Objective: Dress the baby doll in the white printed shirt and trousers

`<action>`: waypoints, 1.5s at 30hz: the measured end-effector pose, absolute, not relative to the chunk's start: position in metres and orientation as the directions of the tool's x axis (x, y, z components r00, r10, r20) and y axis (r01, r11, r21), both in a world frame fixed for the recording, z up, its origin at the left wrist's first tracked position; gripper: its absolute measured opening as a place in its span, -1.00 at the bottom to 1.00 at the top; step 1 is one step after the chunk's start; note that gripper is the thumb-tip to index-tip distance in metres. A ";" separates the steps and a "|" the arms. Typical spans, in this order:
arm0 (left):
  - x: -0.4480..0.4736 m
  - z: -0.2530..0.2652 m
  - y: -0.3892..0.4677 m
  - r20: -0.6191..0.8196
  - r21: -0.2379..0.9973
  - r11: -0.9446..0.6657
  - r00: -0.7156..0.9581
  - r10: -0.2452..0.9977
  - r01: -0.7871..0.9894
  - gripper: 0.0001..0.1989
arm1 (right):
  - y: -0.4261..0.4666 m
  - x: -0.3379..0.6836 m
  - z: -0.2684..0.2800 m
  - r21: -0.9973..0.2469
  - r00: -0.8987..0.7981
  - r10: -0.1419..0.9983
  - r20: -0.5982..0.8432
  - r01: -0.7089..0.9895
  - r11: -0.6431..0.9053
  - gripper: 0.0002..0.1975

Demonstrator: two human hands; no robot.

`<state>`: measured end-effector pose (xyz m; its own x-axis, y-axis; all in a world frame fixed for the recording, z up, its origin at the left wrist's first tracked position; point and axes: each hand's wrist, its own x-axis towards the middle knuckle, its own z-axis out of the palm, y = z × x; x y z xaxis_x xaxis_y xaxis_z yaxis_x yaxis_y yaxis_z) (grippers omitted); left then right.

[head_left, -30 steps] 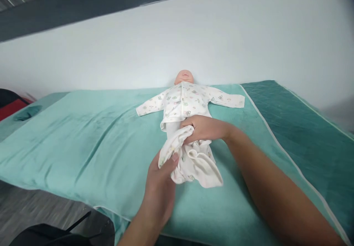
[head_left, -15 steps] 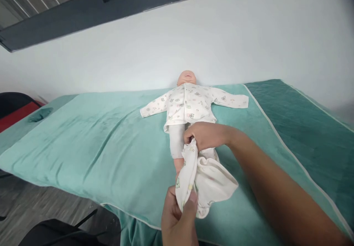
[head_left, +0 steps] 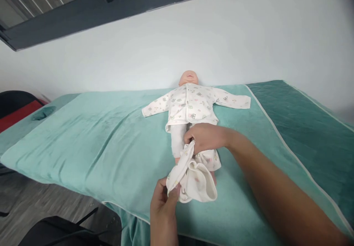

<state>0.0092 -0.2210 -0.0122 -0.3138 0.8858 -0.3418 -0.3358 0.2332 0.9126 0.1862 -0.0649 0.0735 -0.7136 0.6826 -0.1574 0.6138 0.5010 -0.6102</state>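
Observation:
A baby doll (head_left: 189,77) lies on its back in a white printed long-sleeved top (head_left: 190,104), arms spread wide. White patterned baby pants (head_left: 203,179) are bunched around its lower legs; the leg on the left wears a white covering (head_left: 177,139) above the pants. My left hand (head_left: 166,201) pinches the pants' edge near the doll's foot, thumb on top. Higher up, between the doll's legs, my right hand (head_left: 204,137) grips another part of the same pants, its fingers curled and partly hidden. The doll's feet are mostly covered by cloth.
The bed carries a light green sheet (head_left: 110,139) with a darker green strip (head_left: 309,128) at the right. A white wall (head_left: 221,36) rises behind the doll's head. Black chairs stand at the left, one at the front (head_left: 55,231).
My left hand has moved left and slightly up, drawing the pants' edge with it. The loose cloth has swung left, showing more of the other pant leg. My right hand has barely moved.

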 end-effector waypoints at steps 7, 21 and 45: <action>0.000 -0.007 -0.210 -0.368 0.891 0.298 -0.161 0.916 -0.343 -0.59 | -0.065 0.186 0.074 -0.613 -0.712 0.687 -0.146 0.610 0.502 -0.82; 0.002 0.012 -0.180 -0.226 0.967 0.198 -0.178 0.958 -0.162 -0.73 | -0.064 0.195 0.081 -0.768 -0.724 0.677 -0.133 0.507 0.391 -0.69; -0.022 0.012 -0.063 0.213 0.820 -0.187 0.014 0.977 0.540 -0.81 | -0.060 0.191 0.072 -0.750 -0.557 0.827 -0.072 0.577 0.324 -0.78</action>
